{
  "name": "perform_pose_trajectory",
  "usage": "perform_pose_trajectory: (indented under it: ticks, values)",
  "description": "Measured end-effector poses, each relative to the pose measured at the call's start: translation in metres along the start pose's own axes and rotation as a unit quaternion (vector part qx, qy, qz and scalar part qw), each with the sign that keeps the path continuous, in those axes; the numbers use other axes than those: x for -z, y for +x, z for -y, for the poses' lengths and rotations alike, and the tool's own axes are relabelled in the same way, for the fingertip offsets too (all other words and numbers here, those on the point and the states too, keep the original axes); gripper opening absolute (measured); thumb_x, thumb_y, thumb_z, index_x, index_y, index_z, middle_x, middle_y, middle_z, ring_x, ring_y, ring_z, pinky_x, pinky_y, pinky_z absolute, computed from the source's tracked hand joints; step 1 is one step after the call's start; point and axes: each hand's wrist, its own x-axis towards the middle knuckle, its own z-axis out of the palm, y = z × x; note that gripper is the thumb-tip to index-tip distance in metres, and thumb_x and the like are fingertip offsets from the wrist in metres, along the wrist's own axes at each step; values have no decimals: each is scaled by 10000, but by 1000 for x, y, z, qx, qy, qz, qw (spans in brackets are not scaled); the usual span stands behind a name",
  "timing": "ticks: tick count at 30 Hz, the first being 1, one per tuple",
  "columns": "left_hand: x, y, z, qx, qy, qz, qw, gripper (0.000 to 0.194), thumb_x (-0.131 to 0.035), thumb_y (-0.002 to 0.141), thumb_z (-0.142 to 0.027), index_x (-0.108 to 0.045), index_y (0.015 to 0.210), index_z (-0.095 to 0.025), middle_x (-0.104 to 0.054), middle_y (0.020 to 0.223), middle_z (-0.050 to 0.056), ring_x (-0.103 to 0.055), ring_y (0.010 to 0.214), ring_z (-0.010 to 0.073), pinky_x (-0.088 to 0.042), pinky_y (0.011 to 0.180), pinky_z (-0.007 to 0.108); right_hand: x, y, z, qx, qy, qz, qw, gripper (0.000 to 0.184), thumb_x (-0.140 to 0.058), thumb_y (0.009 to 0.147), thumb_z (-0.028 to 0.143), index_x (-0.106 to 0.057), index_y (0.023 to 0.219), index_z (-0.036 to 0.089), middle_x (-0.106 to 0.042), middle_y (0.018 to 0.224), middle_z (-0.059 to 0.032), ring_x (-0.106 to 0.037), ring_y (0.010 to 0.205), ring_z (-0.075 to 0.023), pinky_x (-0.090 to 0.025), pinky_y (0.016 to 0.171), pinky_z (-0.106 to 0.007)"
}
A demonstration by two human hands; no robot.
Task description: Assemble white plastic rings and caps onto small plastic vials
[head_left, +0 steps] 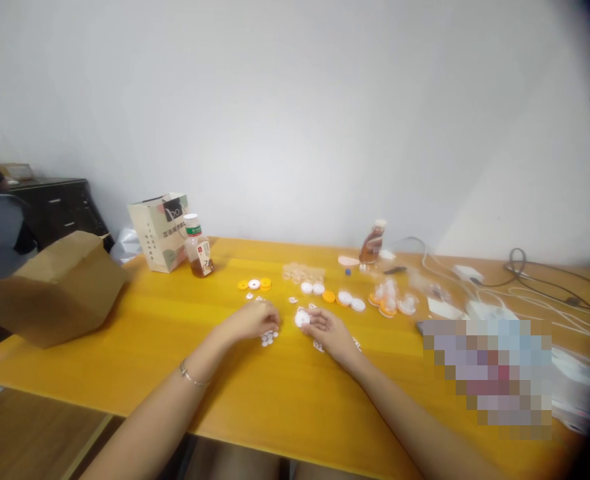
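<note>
My right hand (327, 328) pinches a white round cap (302, 319) between thumb and fingers, just above the table. To its left, my left hand (255, 319) is closed with the fingertips curled downward; whatever they hold, if anything, is hidden. Right below those fingers lies a cluster of small white discs (269, 339). Small white cut-out pieces (318, 346) lie under and around my right hand. Beyond the hands is a row of white caps (345, 298) with an orange cap (329, 297) among them. Orange and white rings (254, 284) sit further left.
Clear plastic pieces (303, 273) and a pile of orange-and-clear parts (387, 297) lie behind. Two brown-liquid bottles, a left bottle (199, 248) and a right bottle (372, 245), stand at the back. A paper bag (157, 233), an open cardboard box (59, 287) and cables (549, 293) flank the table.
</note>
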Motion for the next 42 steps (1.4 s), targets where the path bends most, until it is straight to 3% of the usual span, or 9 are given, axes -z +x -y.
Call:
perform_pose_trajectory:
  ticks: [6, 27, 33, 42]
  values:
    - [-9, 3, 4, 15, -9, 22, 1000, 127, -585, 675, -241, -615, 759, -150, -624, 741, 27, -544, 662, 124, -379, 582, 189, 0, -1, 3, -4, -2, -1, 1000, 305, -652, 595, 249, -560, 877, 176, -605, 735, -12, -591, 710, -138, -458, 742, -311]
    - [-10, 6, -2, 20, 9, 14, 1000, 120, -521, 715, -208, -626, 743, -158, -639, 721, 23, -551, 656, 124, -375, 592, 194, -3, -4, 8, -8, 11, 11, 1000, 325, -661, 587, 276, -571, 888, 195, -583, 704, 3, -560, 685, -134, -435, 662, -278]
    - [-11, 7, -4, -6, 75, 14, 997, 129, -493, 710, -173, -620, 701, -151, -635, 691, 32, -543, 619, 126, -360, 569, 205, -2, -2, 5, -10, 13, 13, 1000, 322, -670, 576, 275, -569, 872, 198, -572, 696, 7, -552, 659, -129, -426, 619, -260]
    - [-26, 14, -8, -21, 232, -43, 972, 114, -477, 713, -148, -589, 692, -146, -612, 711, 62, -552, 655, 161, -382, 631, 261, -2, -5, 7, -31, 28, 34, 999, 350, -671, 572, 300, -555, 886, 195, -590, 697, 8, -553, 625, -124, -398, 532, -228]
